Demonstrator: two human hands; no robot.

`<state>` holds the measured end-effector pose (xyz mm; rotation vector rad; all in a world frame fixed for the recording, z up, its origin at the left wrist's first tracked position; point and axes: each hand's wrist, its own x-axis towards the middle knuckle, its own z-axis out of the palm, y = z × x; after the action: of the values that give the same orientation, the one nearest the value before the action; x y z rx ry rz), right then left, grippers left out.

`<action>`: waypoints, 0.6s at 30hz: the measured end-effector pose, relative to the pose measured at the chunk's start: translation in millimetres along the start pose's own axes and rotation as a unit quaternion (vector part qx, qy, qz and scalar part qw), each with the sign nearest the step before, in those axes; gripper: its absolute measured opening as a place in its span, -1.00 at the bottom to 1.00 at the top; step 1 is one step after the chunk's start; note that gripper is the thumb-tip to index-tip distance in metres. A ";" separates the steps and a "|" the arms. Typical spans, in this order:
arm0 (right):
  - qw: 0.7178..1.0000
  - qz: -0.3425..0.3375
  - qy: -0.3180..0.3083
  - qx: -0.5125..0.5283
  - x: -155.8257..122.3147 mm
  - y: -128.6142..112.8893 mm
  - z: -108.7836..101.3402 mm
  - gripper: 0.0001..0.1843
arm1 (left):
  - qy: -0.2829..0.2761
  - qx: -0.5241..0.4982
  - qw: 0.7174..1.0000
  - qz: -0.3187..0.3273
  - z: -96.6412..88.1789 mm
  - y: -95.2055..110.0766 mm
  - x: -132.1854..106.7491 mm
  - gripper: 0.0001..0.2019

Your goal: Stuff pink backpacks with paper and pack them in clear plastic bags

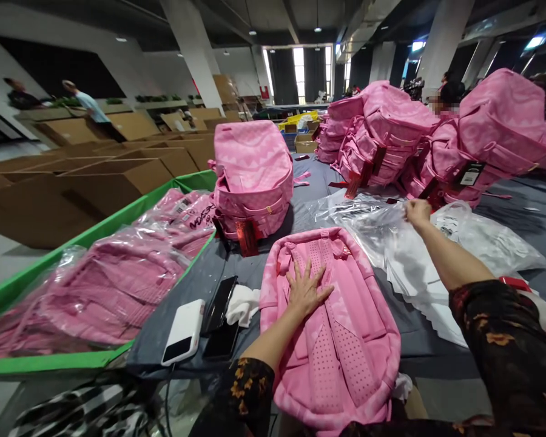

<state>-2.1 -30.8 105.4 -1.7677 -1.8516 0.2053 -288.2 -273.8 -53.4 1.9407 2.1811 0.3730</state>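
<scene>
While the scene is viewed from the head camera, a pink backpack [332, 328] is seen lying flat on a long gray-covered table [200, 285], close to the person, with its padded back and straps turned up. The left hand [306, 290] is pressed onto the upper back of the backpack, with its fingers spread open and nothing gripped. The right hand [417, 213] is extended beyond and to the right of the backpack, with its fingers closed on a clear plastic bag [364, 221]. A stack of white bags [418, 285] is spread beneath and beside it. Just left of the backpack, a white power bank [182, 331], two black phones [218, 305] and a white cloth [242, 304] are laid on the table. Farther along, an upright pink backpack [253, 176] is stood with a red tag [247, 238] hanging from it. To the left, plastic-wrapped backpacks [109, 291] are held in a green-rimmed bin [95, 227], and cardboard boxes [104, 182] are lined up beyond it. Far right, pink backpacks [382, 133] are heaped high, and another person [452, 92] is partly hidden behind them.
</scene>
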 end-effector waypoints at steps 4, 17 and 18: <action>0.999 0.020 0.015 0.045 25.6 -49.5 -20.7 -0.71 | 0.040 -0.016 0.999 0.014 0.3 -1.6 -2.1 -0.30; 0.912 -0.337 -0.160 0.173 -151.9 -102.3 21.8 -0.84 | -0.079 -0.671 0.736 0.049 -20.7 77.2 -3.2 -0.28; 0.917 -0.344 -0.132 0.156 -157.2 -98.7 21.5 -0.82 | -0.040 -0.703 0.709 0.026 -25.9 79.6 -2.1 -0.27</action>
<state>-103.5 -186.9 89.3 -0.8318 -2.3549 0.4471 -221.0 -268.8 -3.7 0.9909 0.9745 1.3797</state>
